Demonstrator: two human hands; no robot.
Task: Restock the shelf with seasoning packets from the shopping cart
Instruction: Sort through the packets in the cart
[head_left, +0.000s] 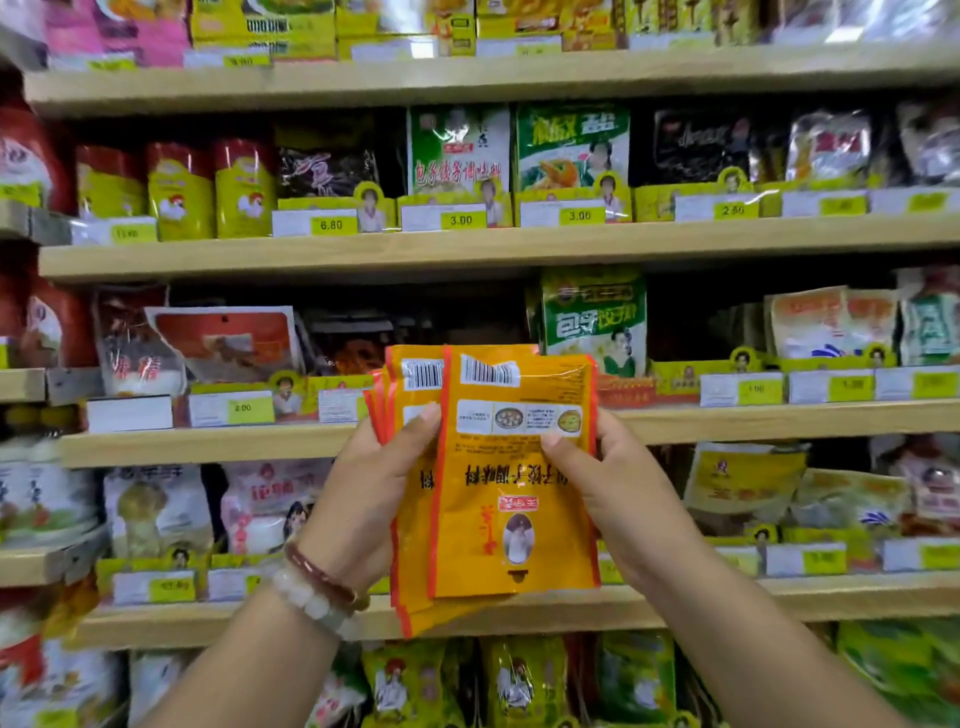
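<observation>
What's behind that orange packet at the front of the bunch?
Behind the front orange packet are more orange packets, fanned out to its left; both hands, left hand and right hand, grip the bunch. Their exact count and the shelf slot behind are hidden.

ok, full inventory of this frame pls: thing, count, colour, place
orange packets: several, fanned stack, printed upside down, held in front of the shelves
wooden shelves: five boards visible, light wood, across the whole view
red and yellow bags: three or more, upper left shelf
green and white packets: two kinds side by side, second shelf, centre
green packet: one showing, third shelf, right of centre
price tags: many, white with yellow-green, along shelf edges
other packets: many, mixed colours, too blurred to count
bracelets: two, dark red and pale, left wrist
left hand: grips the stack's left side
right hand: pinches the front packet's right edge
</observation>
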